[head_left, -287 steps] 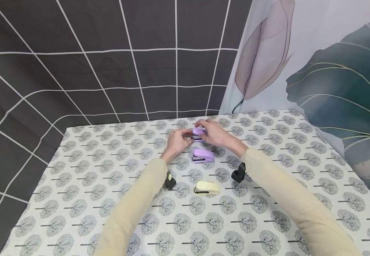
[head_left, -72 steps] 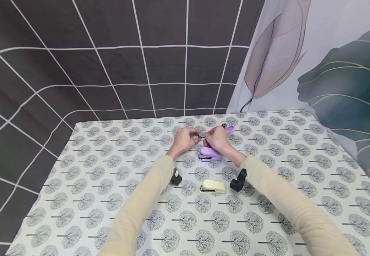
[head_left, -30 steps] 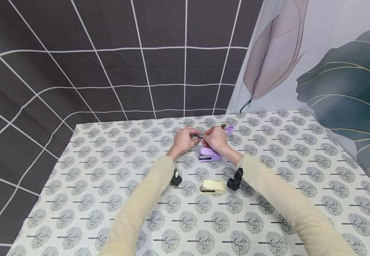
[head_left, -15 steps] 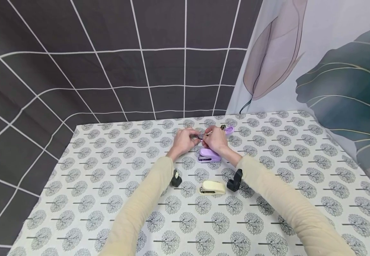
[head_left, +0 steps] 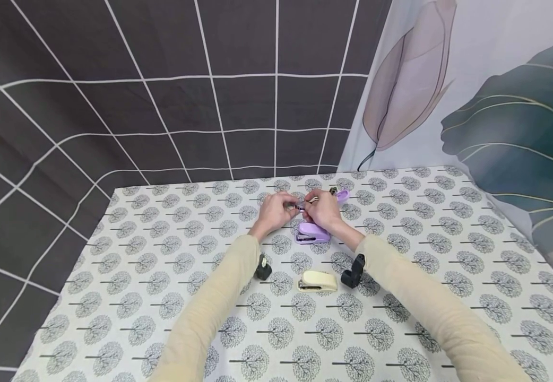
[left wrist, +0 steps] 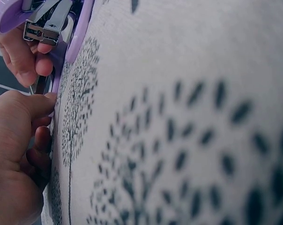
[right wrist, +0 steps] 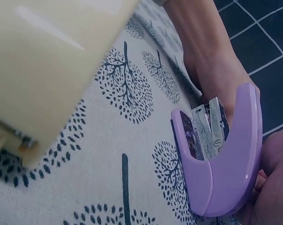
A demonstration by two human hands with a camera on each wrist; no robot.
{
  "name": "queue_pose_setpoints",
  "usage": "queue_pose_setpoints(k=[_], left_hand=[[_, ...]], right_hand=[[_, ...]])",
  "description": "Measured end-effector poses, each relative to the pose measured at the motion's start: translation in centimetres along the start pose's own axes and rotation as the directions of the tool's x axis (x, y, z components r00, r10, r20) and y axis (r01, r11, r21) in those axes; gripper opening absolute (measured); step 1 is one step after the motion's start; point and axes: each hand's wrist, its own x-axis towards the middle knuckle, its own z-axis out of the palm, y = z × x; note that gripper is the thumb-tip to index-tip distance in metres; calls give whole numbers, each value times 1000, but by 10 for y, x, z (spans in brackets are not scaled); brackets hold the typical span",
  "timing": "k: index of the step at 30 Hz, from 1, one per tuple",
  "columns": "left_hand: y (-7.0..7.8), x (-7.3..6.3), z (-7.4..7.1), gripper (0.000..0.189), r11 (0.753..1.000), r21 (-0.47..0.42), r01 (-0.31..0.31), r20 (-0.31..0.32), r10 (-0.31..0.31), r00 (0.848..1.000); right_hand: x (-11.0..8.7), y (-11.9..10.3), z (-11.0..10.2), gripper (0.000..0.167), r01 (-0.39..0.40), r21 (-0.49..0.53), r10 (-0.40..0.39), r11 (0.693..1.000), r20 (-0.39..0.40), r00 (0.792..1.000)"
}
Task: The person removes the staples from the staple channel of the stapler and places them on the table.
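Note:
At the back of the cloth a purple stapler [head_left: 301, 208] lies opened out, its lid [head_left: 343, 196] swung back to the right behind my right hand. My left hand [head_left: 273, 213] pinches its front end between thumb and fingers. My right hand [head_left: 324, 211] has thumb and fingertips closed on its middle, at a grey metal part; what exactly they pinch I cannot tell. Just in front sits a second purple stapler [head_left: 312, 233], closed; in the right wrist view this stapler [right wrist: 230, 173] stands beside my right hand [right wrist: 277, 187], its metal nose toward my left hand [right wrist: 221, 79].
A cream stapler [head_left: 317, 281] lies nearer to me, between my forearms; it looms large in the right wrist view. The table wears a tree-print cloth [head_left: 162, 307]. A dark gridded curtain [head_left: 186, 106] hangs behind, with a leaf-print one [head_left: 400, 95] to the right.
Earlier the far purple stapler was closed between my hands; now it is open with its lid back. Over the last second my hands stay in place, with the right forefinger slightly lifted.

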Motion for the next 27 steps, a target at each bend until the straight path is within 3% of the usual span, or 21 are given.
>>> queue_pose_setpoints(k=[6,18,27], left_hand=[[0,0,0,30,1000,-4,22,3,-22,1000],[-2,-1,1,29,1000,-24,15,1,-15,1000],[-1,0,0,29,998,-42,37,10,-37,999]], right_hand=[[-3,2,-5,16,7,65,-8,998,16,1000],[-10,3,-21,20,78,53,-77,996,-10,997],[-16,1,-43,26,56,107,-59,993,25,998]])
